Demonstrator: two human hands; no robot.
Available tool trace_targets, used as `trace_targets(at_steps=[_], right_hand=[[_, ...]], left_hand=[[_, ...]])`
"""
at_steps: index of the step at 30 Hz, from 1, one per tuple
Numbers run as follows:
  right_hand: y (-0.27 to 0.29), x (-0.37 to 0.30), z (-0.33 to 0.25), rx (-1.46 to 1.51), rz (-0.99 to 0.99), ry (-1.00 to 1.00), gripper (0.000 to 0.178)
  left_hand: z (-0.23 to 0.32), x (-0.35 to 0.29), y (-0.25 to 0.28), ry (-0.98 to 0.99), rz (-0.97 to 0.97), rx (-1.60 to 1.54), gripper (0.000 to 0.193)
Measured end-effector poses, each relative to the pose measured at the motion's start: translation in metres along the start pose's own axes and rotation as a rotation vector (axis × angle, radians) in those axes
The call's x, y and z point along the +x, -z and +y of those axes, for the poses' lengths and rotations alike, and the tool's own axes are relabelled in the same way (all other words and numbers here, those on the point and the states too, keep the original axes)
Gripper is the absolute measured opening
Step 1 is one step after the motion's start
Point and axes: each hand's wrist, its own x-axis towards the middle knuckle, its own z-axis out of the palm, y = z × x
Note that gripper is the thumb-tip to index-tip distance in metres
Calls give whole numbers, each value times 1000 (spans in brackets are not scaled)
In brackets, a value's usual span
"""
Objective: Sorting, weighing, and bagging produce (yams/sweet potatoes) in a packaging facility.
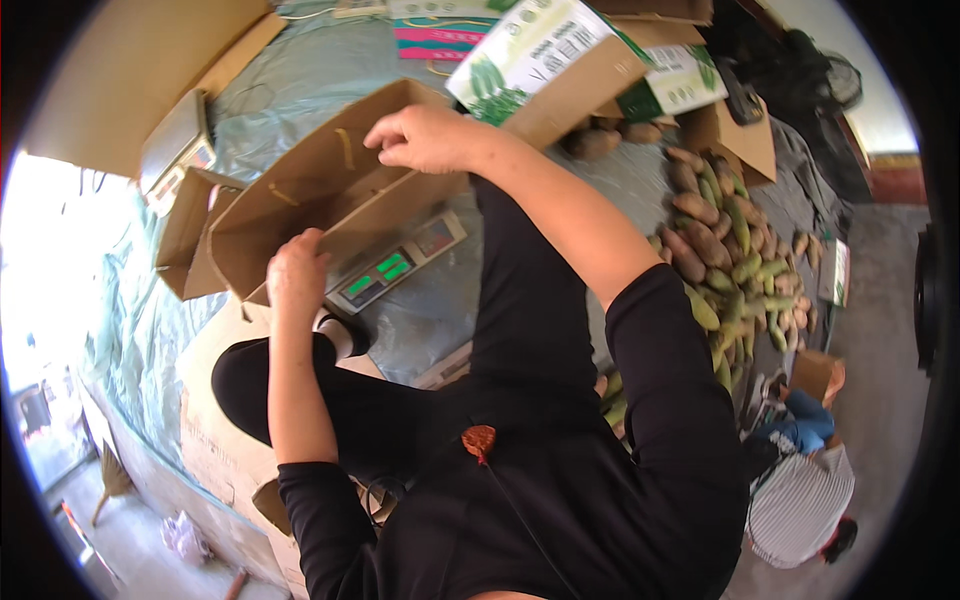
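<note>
An open brown cardboard box with string handles stands on a digital scale whose green display faces me. My left hand is closed on the box's near wall at its left end, thumb over the rim. Over the right end of the box is my right hand, its fingers loosely bent and apart, with nothing seen between them. Whether its palm touches the rim I cannot tell. The inside of the box is partly hidden by its near wall.
A pile of brown and green tubers lies to the right. Printed white-and-green cartons stand ahead. At the far left are another scale and a smaller open box. A person in a striped top is at the lower right.
</note>
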Motion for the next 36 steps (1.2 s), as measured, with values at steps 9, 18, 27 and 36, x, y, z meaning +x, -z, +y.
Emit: trace_targets(at_steps=[9, 18, 27, 36], right_hand=[[44, -202, 81, 168, 509, -366, 28], [-126, -459, 195, -170, 269, -1095, 22], [-240, -529, 150, 558, -8, -1580, 23], [-297, -561, 163, 109, 227, -1624, 37]], left_hand=[[6, 3, -2, 50, 5, 103, 29], [11, 5, -23, -21, 60, 87, 25], [-10, -1, -19, -16, 72, 110, 22], [-13, 5, -31, -73, 98, 139, 23]])
